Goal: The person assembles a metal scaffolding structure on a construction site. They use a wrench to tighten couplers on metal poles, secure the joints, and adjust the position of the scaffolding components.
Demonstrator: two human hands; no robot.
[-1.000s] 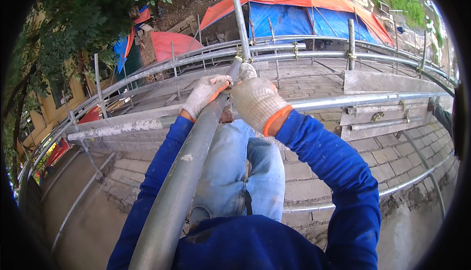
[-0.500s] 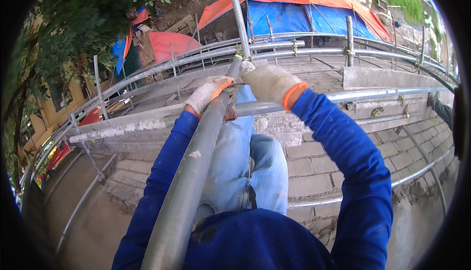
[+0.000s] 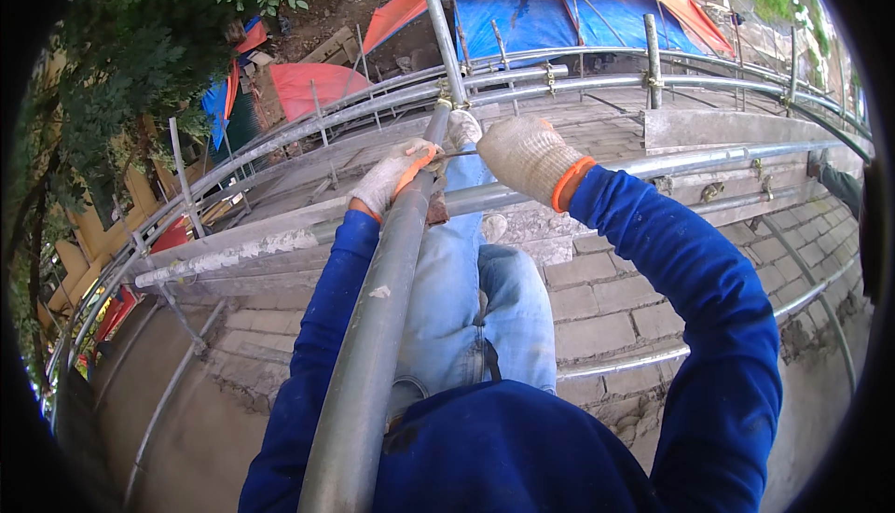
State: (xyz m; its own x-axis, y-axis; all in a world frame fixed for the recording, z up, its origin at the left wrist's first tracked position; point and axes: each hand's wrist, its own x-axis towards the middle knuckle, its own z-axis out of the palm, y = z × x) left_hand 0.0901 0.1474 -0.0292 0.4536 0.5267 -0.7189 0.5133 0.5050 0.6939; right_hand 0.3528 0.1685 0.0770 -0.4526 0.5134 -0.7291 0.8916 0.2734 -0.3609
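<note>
A long grey scaffold pipe (image 3: 373,326) runs up between my arms. My left hand (image 3: 396,175), in a white knit glove with an orange cuff, closes over the pipe beside a rusty clamp (image 3: 435,207). Where the pipes cross, fingers partly hide the clamp. My right hand (image 3: 531,159), gloved the same way, is a fist to the right of the pipe. From it a thin metal wrench-like bar (image 3: 461,153) reaches toward the clamp; most of it is hidden in the glove. A horizontal pipe (image 3: 653,166) passes behind both hands.
My jeans-clad legs (image 3: 508,317) stretch out below, beside the block wall (image 3: 597,331). Curved guard rails (image 3: 373,103) and an upright post (image 3: 653,61) stand beyond. Farther down lie orange and blue tarps (image 3: 522,23). Another person's sleeve (image 3: 839,182) shows at the right.
My right fist has moved to the right, away from the pipe, so the thin bar shows more. My left hand stays at the clamp. The whole view has shifted slightly.
</note>
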